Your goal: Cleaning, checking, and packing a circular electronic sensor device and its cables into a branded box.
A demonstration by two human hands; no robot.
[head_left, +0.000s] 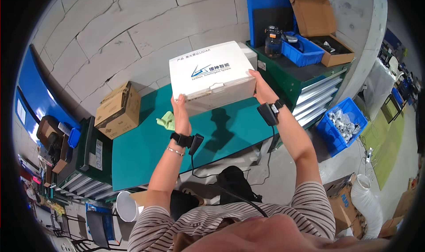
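A white cardboard box (212,70) with a closed lid and dark blue and black print is between my two hands, over the far part of the green tabletop (137,157). My left hand (181,117) grips its near left corner, thumb on the top edge. Around the near right corner, my right hand (264,90) is closed, fingers along the side. The undersides of both hands' grip are partly hidden. A crumpled light-green cloth (165,121) lies on the table just left of my left hand. Each wrist wears a black strapped device with a cable.
A brown carton (118,111) stands at the table's left. On the right, a dark green drawer cabinet (305,77) carries a jar, a blue bin (303,52) and an open brown box (330,48). A blue crate (341,128) sits on the floor below. A white bucket (127,206) stands lower left.
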